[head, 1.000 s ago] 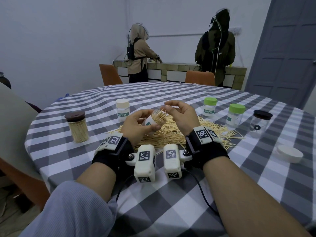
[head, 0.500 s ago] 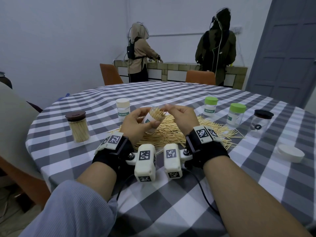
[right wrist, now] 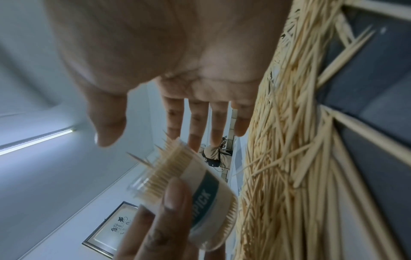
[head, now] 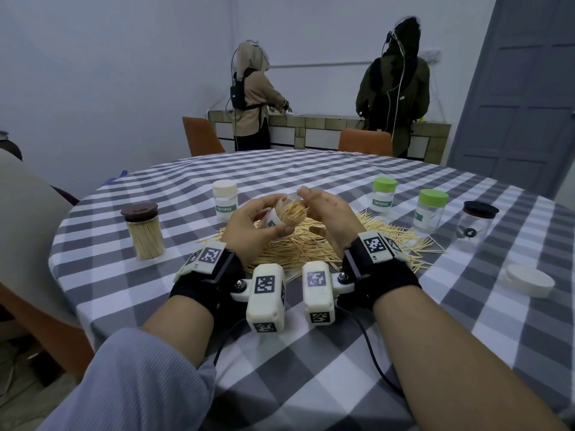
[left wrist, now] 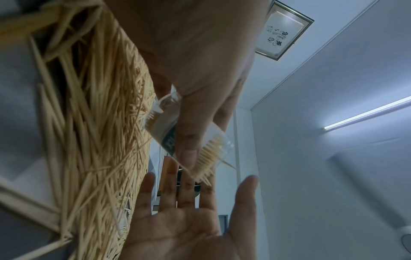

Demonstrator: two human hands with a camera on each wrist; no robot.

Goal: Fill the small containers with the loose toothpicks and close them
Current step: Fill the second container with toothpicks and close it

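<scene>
My left hand (head: pixel 253 220) grips a small clear labelled container (head: pixel 281 217) packed with toothpicks. It is tilted, with its open mouth toward my right hand. The left thumb (left wrist: pixel 188 153) lies across its label. My right hand (head: pixel 320 209) is open, its fingers (right wrist: pixel 198 121) straight and their tips close to the toothpick ends at the container (right wrist: pixel 189 176) mouth; whether they touch is unclear. A few toothpicks stick out past the rim. Under both hands lies the pile of loose toothpicks (head: pixel 314 247) on the checked tablecloth.
On the table stand a brown-lidded jar (head: pixel 143 231) full of toothpicks, a cream-lidded container (head: pixel 225 200), two green-lidded containers (head: pixel 384 194) (head: pixel 431 209) and a black-lidded clear jar (head: pixel 477 225). A loose white lid (head: pixel 529 279) lies right. Two people stand at the far counter.
My left hand has tipped the container further so its mouth faces more toward me. The right hand's fingers, earlier curled over the toothpick tips, have straightened beside the mouth.
</scene>
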